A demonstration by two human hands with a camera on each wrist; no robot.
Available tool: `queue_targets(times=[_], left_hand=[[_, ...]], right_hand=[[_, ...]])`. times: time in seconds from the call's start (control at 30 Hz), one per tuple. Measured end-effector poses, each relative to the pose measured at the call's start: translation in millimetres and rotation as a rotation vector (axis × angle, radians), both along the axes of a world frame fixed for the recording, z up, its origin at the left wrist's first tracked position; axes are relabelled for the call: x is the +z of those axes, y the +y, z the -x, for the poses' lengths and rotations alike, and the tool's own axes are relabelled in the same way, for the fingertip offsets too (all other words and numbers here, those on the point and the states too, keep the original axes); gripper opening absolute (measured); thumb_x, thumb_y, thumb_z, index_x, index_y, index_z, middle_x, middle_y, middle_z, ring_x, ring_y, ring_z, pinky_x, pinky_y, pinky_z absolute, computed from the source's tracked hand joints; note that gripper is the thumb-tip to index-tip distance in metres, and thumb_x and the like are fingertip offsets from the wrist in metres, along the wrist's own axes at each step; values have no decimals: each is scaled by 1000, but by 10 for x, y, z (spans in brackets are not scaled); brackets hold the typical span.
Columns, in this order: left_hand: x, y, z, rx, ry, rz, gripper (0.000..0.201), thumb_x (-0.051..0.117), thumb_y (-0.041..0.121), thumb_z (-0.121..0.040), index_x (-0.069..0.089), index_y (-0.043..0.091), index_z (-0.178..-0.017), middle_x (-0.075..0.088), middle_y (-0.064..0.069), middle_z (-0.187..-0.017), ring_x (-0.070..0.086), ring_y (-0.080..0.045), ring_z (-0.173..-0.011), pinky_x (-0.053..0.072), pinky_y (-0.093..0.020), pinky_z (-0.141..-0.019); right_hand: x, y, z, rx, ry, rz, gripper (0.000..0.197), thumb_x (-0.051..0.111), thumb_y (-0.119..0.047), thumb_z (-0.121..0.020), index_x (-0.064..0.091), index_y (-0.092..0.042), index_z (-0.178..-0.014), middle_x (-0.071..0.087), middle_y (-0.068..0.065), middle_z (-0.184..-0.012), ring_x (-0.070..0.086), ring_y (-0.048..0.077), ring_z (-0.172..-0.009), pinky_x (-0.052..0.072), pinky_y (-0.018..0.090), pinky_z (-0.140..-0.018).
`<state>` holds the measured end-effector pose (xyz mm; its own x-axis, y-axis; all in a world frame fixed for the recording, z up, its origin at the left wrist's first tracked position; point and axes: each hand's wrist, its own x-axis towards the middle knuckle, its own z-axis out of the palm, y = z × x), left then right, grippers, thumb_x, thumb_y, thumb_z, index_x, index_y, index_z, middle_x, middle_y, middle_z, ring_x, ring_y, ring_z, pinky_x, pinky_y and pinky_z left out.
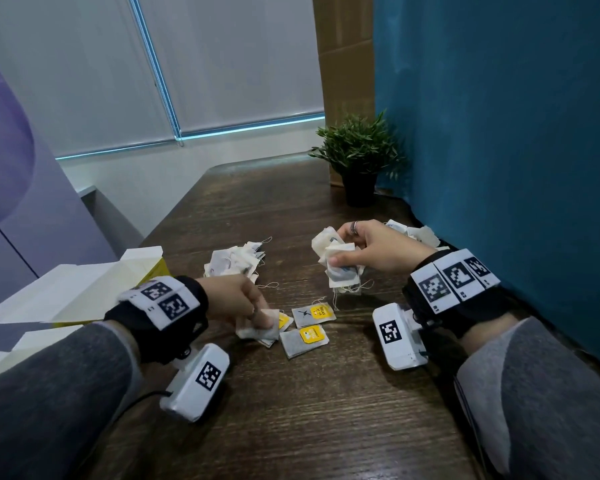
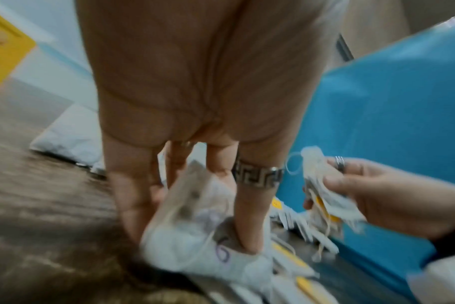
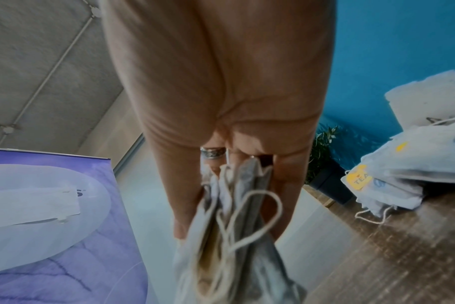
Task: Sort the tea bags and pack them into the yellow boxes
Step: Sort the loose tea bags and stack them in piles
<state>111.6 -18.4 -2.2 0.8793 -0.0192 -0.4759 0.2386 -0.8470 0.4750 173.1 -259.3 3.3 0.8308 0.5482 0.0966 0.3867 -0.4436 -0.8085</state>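
Head view: my left hand (image 1: 238,299) is down on the table (image 1: 326,410), fingers curled, pinching a small clump of tea bags (image 1: 258,329) against the wood.
Right hand: my right hand (image 1: 371,249) is off the table, thumb and fingers closed round a thick bundle of bags (image 1: 336,263) with strings dangling below.
Key relation: the open yellow box (image 1: 155,268) lies to my left, behind my left wrist, so the left hand is nearer to it; the right-hand bundle would have to cross the whole work area to get there.
Box axis: its white flaps (image 1: 66,292) spread toward me on the left; I cannot tell how the opening faces.
Loose bags: two flat bags with yellow tags (image 1: 312,325) lie just right of my left fingers, between the hands, nearly touching each other.
Piles: one heap (image 1: 234,261) beyond my left hand, another heap (image 1: 413,233) against the blue partition (image 1: 499,133) behind my right hand; too jumbled to count.
Count: one yellow box clearly seen, two heaps, two hand-held bunches, two loose bags.
Other: one potted plant (image 1: 359,161) at the far end.
Next, I judge: the left clump goes to the box first.
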Motion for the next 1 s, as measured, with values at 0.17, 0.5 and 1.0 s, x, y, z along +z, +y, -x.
queue_targets(times=[0.17,0.5,1.0], left_hand=[[11,-96,16,-101,-79,-96,18,78,22,-73,60,22,-74,61,7,-73,55,-5,-66,42,-12,-52],[261,8,94,-191,-589,102,20,84,13,-63,66,21,-58,71,3,-70,65,-12,-74,52,-31,-78],[309,-137,277,-518,-1376,-62,9,64,25,-71,64,27,-62,67,16,-74,54,-3,-87,37,-27,-85]], right_hand=[[-12,3,-14,-1,-5,6,35,70,-15,-83,57,2,-111,67,19,-110,59,17,-88,49,35,-83],[51,61,121,220,230,-131,15,69,-8,-82,62,-14,-94,68,5,-92,63,21,-87,48,33,-79],[10,38,76,211,212,-173,18,69,-4,-82,58,-17,-83,67,-3,-79,62,9,-72,49,19,-65]])
